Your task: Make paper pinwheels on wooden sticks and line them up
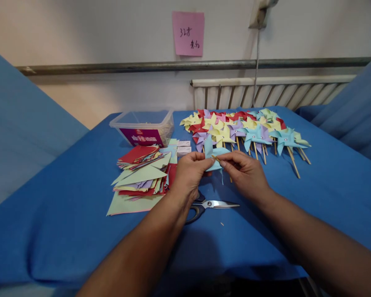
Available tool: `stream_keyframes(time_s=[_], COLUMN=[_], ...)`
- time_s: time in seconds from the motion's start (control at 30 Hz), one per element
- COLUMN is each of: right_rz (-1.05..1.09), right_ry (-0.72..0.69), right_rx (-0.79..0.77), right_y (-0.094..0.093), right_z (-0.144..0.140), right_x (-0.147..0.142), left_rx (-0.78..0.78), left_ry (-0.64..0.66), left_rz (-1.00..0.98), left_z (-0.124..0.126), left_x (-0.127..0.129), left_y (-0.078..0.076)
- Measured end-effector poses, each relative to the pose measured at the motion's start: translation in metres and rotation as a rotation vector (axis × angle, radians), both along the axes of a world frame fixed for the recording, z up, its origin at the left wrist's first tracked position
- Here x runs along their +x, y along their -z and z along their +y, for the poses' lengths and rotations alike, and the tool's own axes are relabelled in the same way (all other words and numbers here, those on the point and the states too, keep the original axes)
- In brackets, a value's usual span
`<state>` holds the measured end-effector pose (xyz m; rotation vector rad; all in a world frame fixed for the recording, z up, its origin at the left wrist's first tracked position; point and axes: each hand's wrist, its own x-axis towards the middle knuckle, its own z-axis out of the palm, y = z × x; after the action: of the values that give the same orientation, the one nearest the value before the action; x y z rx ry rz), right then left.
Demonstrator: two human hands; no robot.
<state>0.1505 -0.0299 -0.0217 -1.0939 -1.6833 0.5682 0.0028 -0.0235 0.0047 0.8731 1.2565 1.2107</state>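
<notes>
My left hand and my right hand both pinch a light blue paper pinwheel above the blue cloth. A thin wooden stick shows between my right fingers at the paper's middle. Directly under my hands lie scissors with closed blades. A stack of coloured paper squares sits just left of my left hand.
Several finished pinwheels on sticks lie at the back right of the blue-covered table. A clear plastic tub stands at the back left, small white boxes beside it. A radiator and pink note are on the wall behind.
</notes>
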Motion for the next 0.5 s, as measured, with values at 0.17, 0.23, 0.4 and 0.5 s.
stream_keyframes(time_s=[0.17, 0.23, 0.4, 0.5], right_rz=[0.113, 0.151, 0.222, 0.247], right_ry=[-0.004, -0.004, -0.016, -0.022], right_rx=[-0.132, -0.175, -0.245, -0.279], right_y=[0.0024, 0.0024, 0.0, -0.0006], right_z=[0.0023, 0.0024, 0.0011, 0.0011], right_x=[-0.0025, -0.0034, -0.0054, -0.0057], left_rx=[0.013, 0.018, 0.013, 0.014], left_ry=[-0.017, -0.027, -0.04, -0.034], left_rz=[0.02, 0.025, 0.023, 0.024], left_z=[0.0001, 0.0004, 0.0011, 0.001], left_x=[0.0012, 0.0016, 0.0017, 0.0018], left_y=[0.0015, 0.0026, 0.0047, 0.005])
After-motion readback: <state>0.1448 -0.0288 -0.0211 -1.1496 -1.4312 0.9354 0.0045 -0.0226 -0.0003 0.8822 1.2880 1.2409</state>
